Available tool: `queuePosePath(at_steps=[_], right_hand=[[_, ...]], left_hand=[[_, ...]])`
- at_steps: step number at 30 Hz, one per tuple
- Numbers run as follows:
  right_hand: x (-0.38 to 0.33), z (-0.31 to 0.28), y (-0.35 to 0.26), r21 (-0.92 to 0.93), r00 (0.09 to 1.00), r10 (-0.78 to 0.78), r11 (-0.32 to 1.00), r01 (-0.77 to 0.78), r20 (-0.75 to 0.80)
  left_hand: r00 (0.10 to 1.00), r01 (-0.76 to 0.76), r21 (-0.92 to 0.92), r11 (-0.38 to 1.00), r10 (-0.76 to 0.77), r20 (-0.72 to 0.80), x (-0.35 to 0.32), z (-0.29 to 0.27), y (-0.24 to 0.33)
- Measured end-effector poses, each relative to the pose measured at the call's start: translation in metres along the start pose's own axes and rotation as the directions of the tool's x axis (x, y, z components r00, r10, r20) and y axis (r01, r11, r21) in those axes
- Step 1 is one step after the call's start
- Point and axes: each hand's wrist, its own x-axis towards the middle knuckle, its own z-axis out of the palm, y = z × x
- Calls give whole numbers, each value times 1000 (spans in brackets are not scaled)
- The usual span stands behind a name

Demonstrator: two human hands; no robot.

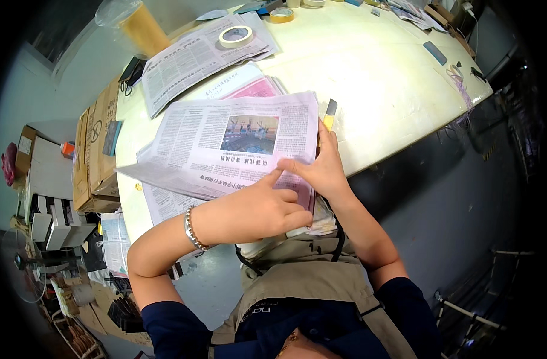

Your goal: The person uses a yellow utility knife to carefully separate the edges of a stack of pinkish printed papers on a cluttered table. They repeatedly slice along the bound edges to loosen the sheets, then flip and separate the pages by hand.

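A folded newspaper (193, 140) with a colour photo lies at the table's near side, its left corner lifted off the sheets below. My left hand (267, 206), with a beaded bracelet at the wrist, is over its near right corner. The index finger reaches toward my right thumb and the other fingers curl; the left thumb is hidden. Along the right edge, my right hand (321, 164) grips the newspaper, thumb on top and fingers behind. Just past those fingertips is a yellow-handled tool (329, 113) with a dark flat end; whether the hand touches it is unclear.
Beyond lies a newspaper stack (193, 69) with a roll of tape (236, 37) on it. A yellow tape roll (281, 15) is farther back. Cardboard boxes (97, 143) stand against the left side of the pale table (393, 78). A small grey block (435, 52) lies at the right.
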Motion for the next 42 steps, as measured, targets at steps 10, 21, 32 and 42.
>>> queuePosePath(at_steps=[10, 21, 32, 42], right_hand=[[8, -29, 1, 525, 935, 352, 803, -281, -37], [-79, -21, -20, 59, 985, 142, 989, -137, -97], [-94, -21, 7, -132, 990, 11, 991, -29, -139], [-99, -42, -4, -10, 986, 155, 988, -156, -55]], left_hand=[[986, 148, 160, 976, -159, 57, -62, -8, 39], [710, 696, -439, 568, -453, 539, -98, -43, 31], [979, 40, -29, 999, -45, -201, 38, 60, -80], [949, 25, 14, 1000, -20, -316, 28, 67, -82]])
